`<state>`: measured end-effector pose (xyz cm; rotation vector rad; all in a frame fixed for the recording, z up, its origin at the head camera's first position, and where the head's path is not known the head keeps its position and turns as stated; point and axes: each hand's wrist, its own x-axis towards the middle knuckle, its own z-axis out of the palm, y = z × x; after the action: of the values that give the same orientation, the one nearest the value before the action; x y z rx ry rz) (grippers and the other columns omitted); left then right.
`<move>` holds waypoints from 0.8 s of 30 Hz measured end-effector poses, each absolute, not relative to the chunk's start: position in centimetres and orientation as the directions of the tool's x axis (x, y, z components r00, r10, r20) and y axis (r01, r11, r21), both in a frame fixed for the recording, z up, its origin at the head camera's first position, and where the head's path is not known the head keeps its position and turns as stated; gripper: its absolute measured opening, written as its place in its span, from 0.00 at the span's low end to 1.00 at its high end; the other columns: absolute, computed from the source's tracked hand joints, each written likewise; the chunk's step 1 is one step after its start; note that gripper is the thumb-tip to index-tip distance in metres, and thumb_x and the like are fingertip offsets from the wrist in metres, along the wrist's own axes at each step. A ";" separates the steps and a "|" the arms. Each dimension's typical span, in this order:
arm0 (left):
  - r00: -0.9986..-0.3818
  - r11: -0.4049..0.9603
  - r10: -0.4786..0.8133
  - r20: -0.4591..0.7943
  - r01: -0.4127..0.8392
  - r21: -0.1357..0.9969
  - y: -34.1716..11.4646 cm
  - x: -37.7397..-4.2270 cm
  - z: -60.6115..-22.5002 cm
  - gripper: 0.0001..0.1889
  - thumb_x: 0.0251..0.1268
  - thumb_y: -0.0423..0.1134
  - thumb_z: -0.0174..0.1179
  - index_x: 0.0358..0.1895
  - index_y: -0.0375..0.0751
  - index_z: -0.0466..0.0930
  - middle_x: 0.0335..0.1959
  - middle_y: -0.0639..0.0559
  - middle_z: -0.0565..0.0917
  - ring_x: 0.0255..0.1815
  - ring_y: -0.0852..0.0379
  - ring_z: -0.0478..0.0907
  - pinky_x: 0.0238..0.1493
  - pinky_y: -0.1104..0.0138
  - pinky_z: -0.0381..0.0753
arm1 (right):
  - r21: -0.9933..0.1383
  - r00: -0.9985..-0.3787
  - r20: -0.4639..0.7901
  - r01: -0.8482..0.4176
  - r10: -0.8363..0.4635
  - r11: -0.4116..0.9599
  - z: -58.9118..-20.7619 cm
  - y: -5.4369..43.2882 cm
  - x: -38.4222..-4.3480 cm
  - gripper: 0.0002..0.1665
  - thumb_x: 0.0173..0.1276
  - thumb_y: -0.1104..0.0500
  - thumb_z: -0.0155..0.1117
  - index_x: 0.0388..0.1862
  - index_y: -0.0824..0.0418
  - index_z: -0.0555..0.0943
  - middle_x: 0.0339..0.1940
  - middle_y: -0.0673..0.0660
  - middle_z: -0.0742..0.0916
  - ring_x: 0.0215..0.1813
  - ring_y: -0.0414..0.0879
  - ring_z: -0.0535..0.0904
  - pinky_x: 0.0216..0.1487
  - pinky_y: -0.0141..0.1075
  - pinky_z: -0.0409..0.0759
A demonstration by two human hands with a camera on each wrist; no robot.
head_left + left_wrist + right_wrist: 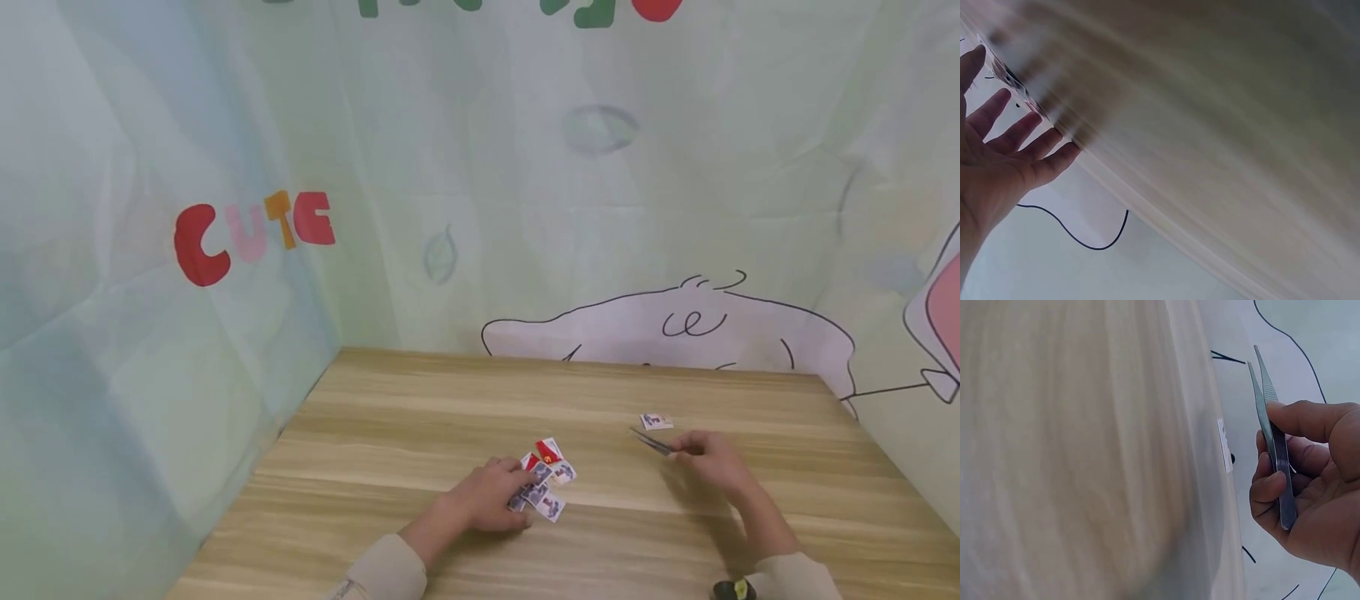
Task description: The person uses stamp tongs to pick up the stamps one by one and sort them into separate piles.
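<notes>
My right hand grips a pair of metal tweezers above the table. In the right wrist view the tweezers point away from the hand, their tips slightly apart. Just beyond them a single small stamp-like picture card lies flat. My left hand rests beside a loose cluster of similar cards, its fingertips over the near-left ones and partly hiding them. Some cards overlap, and a red one lies at the far side. The left wrist view shows the left fingers spread and fairly straight.
Both hands work over a wood-grain table. A printed fabric backdrop stands along its back and left edges, and another side rises at the right. A dark round object sits at the right cuff.
</notes>
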<state>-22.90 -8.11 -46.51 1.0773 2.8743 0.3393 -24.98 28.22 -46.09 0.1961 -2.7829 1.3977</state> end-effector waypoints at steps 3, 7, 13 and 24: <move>-0.747 0.724 0.664 0.030 0.653 0.223 -8.2 -22.8 -46.6 0.32 0.51 0.54 0.64 0.61 0.47 0.73 0.55 0.46 0.74 0.52 0.51 0.70 0.50 0.58 0.72 | -0.792 -0.990 0.085 -0.137 -0.115 0.595 -46.2 27.8 -24.9 0.09 0.57 0.68 0.62 0.36 0.73 0.79 0.30 0.57 0.82 0.31 0.47 0.74 0.30 0.35 0.74; -0.743 0.721 0.669 0.032 0.659 0.213 -8.1 -22.8 -46.5 0.32 0.51 0.54 0.64 0.61 0.47 0.73 0.55 0.46 0.74 0.52 0.51 0.70 0.50 0.58 0.72 | -0.786 -0.988 0.085 -0.146 -0.130 0.601 -46.3 27.2 -25.0 0.08 0.56 0.68 0.63 0.36 0.71 0.80 0.29 0.56 0.82 0.31 0.46 0.74 0.31 0.35 0.73; -0.749 0.734 0.663 0.020 0.655 0.180 -8.1 -22.9 -46.5 0.31 0.51 0.54 0.64 0.60 0.48 0.73 0.55 0.48 0.73 0.53 0.52 0.70 0.49 0.56 0.73 | -0.818 -0.978 0.063 -0.164 -0.197 0.551 -45.9 26.1 -25.1 0.09 0.56 0.68 0.62 0.36 0.72 0.80 0.29 0.56 0.82 0.32 0.47 0.74 0.32 0.35 0.73; -0.740 0.731 0.672 0.022 0.668 0.140 -8.1 -22.8 -46.5 0.31 0.52 0.55 0.63 0.60 0.49 0.74 0.54 0.48 0.73 0.52 0.52 0.70 0.46 0.57 0.74 | -0.814 -0.960 0.041 -0.194 -0.278 0.547 -46.0 24.3 -25.3 0.09 0.55 0.66 0.64 0.35 0.68 0.81 0.28 0.54 0.81 0.31 0.48 0.73 0.32 0.38 0.72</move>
<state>-22.82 -8.13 -46.54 1.1207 2.8950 0.2161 -25.35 24.32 -45.98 0.4347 -2.8436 1.4783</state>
